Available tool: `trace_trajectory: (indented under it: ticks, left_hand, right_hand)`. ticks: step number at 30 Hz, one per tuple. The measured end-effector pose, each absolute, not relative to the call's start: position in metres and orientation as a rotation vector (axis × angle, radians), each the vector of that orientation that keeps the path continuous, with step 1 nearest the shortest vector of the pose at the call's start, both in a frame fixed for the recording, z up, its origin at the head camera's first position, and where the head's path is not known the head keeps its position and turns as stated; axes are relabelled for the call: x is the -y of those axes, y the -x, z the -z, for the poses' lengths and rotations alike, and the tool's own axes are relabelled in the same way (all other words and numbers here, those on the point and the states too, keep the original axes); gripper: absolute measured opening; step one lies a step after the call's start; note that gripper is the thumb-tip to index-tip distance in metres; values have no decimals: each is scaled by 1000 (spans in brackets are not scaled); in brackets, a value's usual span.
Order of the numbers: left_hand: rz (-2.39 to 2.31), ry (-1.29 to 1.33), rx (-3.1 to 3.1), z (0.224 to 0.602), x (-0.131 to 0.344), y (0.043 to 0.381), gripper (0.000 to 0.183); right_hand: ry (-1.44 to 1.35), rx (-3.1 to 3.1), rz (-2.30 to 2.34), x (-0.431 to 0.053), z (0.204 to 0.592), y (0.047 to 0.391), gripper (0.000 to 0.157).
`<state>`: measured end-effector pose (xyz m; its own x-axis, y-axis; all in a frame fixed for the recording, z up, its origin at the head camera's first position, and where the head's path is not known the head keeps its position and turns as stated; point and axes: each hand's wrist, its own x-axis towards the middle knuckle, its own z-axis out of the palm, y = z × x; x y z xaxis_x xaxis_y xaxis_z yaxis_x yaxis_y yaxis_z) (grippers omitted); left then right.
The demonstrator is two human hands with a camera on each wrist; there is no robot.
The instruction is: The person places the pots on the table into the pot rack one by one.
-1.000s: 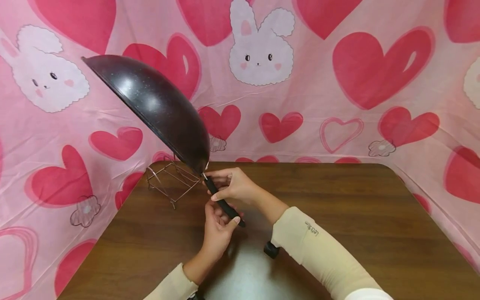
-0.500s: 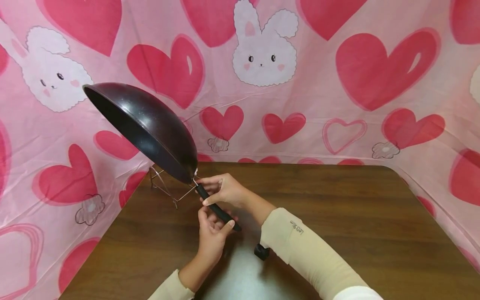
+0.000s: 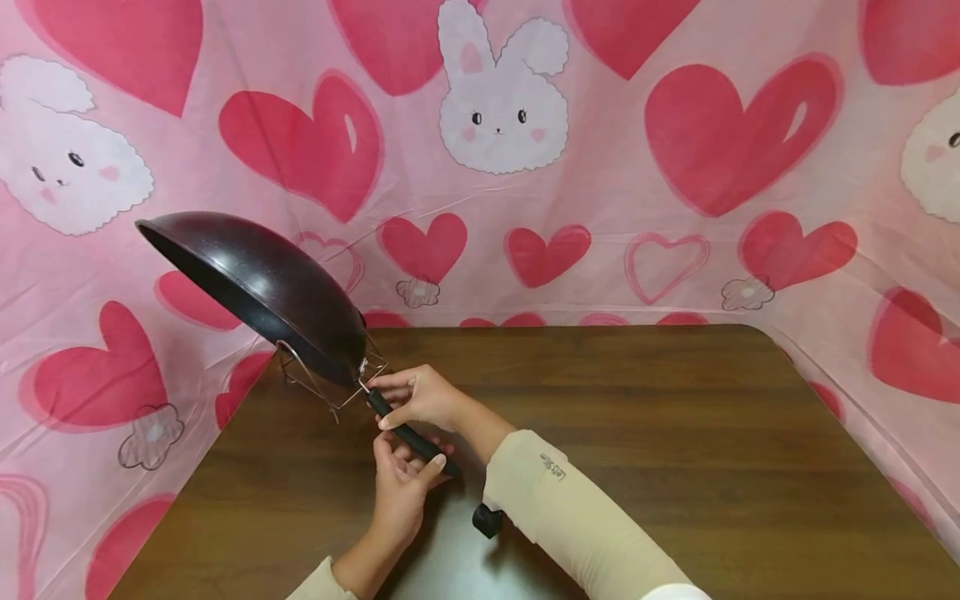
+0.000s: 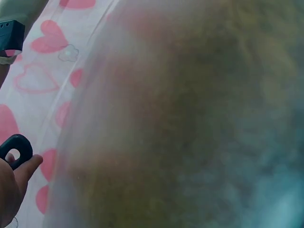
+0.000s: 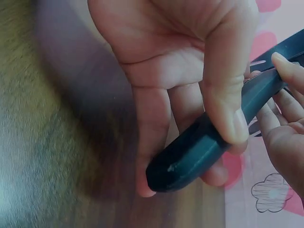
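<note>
A dark wok [image 3: 277, 271] hangs tilted in the head view, underside up, its far rim raised to the left. My left hand [image 3: 397, 492] grips the end of its black handle [image 3: 411, 435], thumb on top. Closer to the bowl, my right hand [image 3: 429, 402] pinches the same handle between thumb and fingers. A wire rack [image 3: 335, 407] overlaps the wok's lower rim; contact cannot be told. Large in the right wrist view is my left hand [image 5: 161, 61] on the handle's end [image 5: 187, 159], with my right hand [image 5: 285, 137] at the edge. The left wrist view catches my left hand [image 4: 12, 190] at its edge.
Both hands are over a brown wooden table [image 3: 637, 433]. A pink curtain [image 3: 600, 192] with hearts and rabbits stands behind and along the sides. A black wrist camera [image 3: 487, 520] sits under the right forearm. Much of the left wrist view is blurred.
The wok has come down, held by both hands, and its rim now overlaps the wire rack. Both hands have moved down and left in the head view, keeping their hold on the handle.
</note>
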<state>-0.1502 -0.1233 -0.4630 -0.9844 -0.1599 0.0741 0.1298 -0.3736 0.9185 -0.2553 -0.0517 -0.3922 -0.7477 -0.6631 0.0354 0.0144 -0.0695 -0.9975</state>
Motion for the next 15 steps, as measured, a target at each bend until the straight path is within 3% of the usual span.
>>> trace_trajectory:
  ticks: [15]
  left_hand:
    - [2443, -151, 1688, 472, 126, 148, 70]
  right_hand:
    - [677, -1820, 1801, 60, 416, 251, 52]
